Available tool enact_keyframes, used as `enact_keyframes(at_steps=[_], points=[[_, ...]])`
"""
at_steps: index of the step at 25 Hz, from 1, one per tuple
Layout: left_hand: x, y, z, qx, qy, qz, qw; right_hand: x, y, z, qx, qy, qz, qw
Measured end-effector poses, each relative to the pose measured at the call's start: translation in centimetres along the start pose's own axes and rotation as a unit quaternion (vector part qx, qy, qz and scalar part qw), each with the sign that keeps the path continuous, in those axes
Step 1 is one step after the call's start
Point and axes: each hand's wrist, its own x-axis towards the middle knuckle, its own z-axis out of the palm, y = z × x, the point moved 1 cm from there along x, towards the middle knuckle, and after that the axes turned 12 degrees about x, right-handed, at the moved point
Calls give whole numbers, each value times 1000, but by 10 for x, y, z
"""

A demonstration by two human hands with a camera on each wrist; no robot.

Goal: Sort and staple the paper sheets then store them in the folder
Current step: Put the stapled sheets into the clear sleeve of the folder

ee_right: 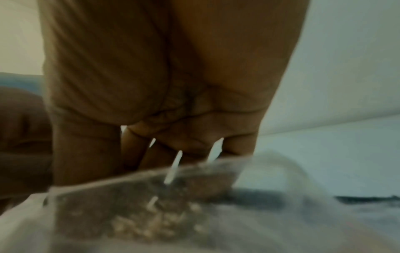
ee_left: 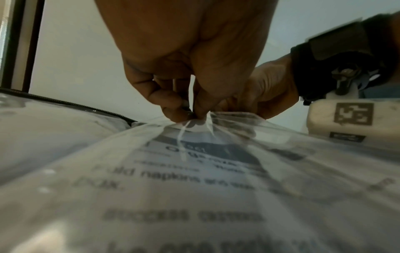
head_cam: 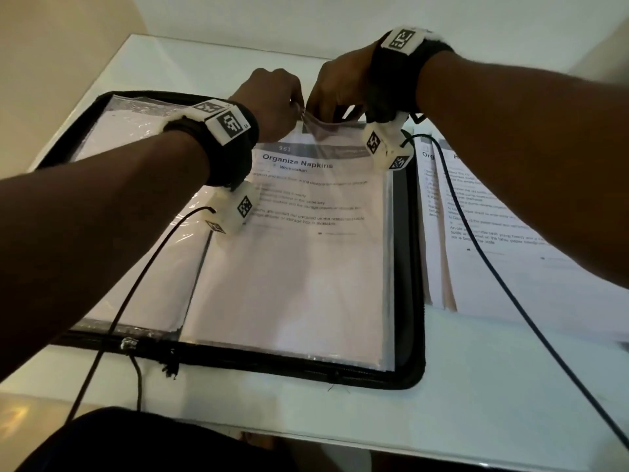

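**Both hands on the sleeve mouth, far edge of the folder**

Your left hand and right hand meet at the far edge of the open folder. Both pinch the top lip of the clear plastic sleeve; the left wrist view shows fingertips closed on the film, which puckers into creases there. Right hand: fingers curled down onto the same lip, but that view is blurred, so exact grip is hard to read.

Key relation: the sleeve's long axis runs from you towards the far edge, and its mouth is at the far end, right under your fingers. The "Organize Napkins" sheet already lies inside, under the film, pointing back at you. So anything going in or getting seated has to travel along that axis, towards you. Both hands are equally near the mouth.

More printed sheets lie on the worktop just right of the folder, under your right forearm, so the right hand is nearer to them. I judge they're next in.

Surface: pale, smooth worktop, walls close behind and on the left. Two cables trail across folder and papers; watch for snags.
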Motion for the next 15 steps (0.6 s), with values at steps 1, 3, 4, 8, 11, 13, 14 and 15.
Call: enact_keyframes(at_steps=[1,3,4,8,11,13,14,15], points=[[-2,2,-1,8,-1,0,1000,-6,-4,1,10,3,-4,1000],[-9,5,-4,4,-1,-14,1000,-18,-3,3,7,17,-13,1000],[-14,4,-9,-17,3,-29,999,-26,2,1,33,47,-21,998],[-34,-17,-36,-107,33,-112,987,-73,42,9,322,321,-28,890],[-57,-37,-53,-225,14,-181,957,-127,40,58,557,210,-11,803],[-78,-46,-58,-317,-31,-219,922,-154,19,98,553,134,-12,822],[-91,-49,-61,-346,-62,-222,909,-162,7,116,548,122,-9,828],[-105,-51,-64,-366,-90,-221,900,-167,-6,130,564,122,3,817]])
